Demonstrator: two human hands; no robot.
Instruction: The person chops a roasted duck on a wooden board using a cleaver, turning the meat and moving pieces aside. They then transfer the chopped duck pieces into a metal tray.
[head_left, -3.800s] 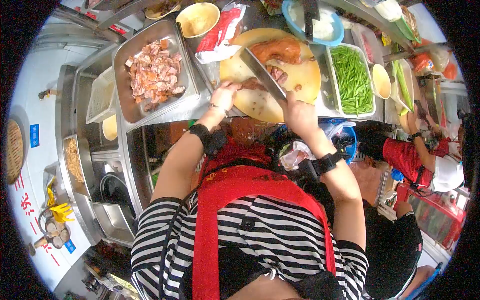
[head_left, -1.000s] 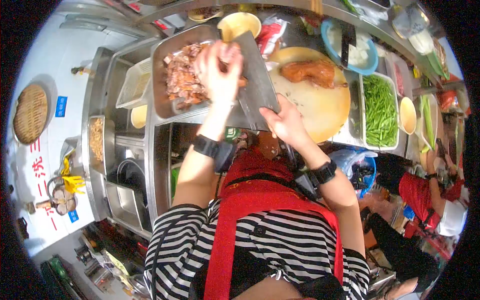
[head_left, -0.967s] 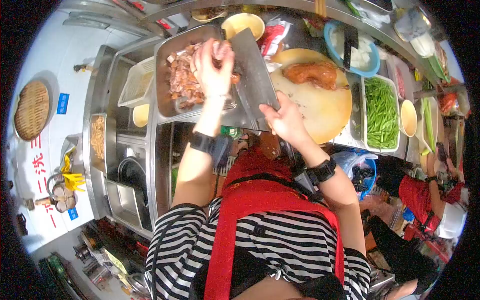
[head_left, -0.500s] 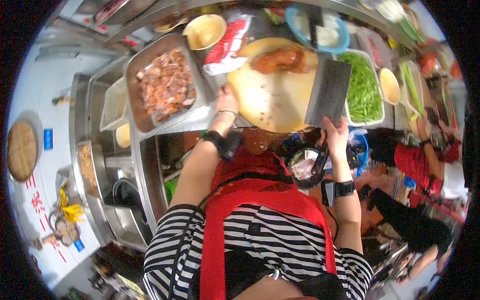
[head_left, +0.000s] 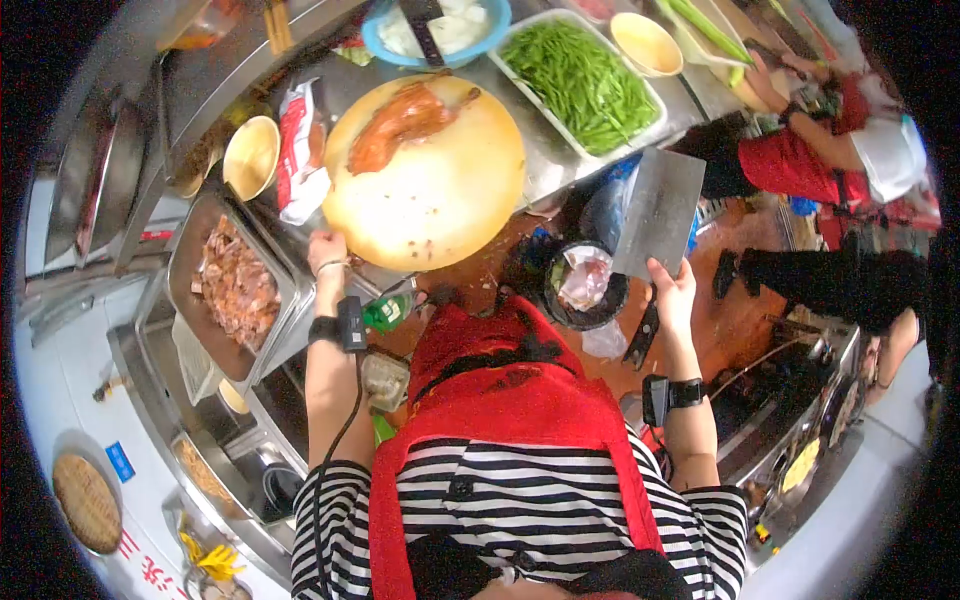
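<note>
The right hand [head_left: 673,290] has its fingers wrapped around a broad steel cleaver with a dark handle [head_left: 660,212], at the point where blade and handle meet. The blade is raised beyond the counter's edge, apart from the round yellow cutting board [head_left: 440,200]. The left hand [head_left: 328,250] is at the board's lower left edge; whether its fingers grasp anything, I cannot tell.

A glossy reddish-brown piece of roasted meat [head_left: 400,128] lies on the board's upper part. On the metal counter [head_left: 540,150], a red-and-white plastic bag [head_left: 297,150] and a pale yellow bowl [head_left: 251,158] sit left of the board, near a deep steel tray [head_left: 192,290] of chopped meat [head_left: 236,282]. A white tray [head_left: 657,108] of cut green vegetables [head_left: 575,80] is to the right.
</note>
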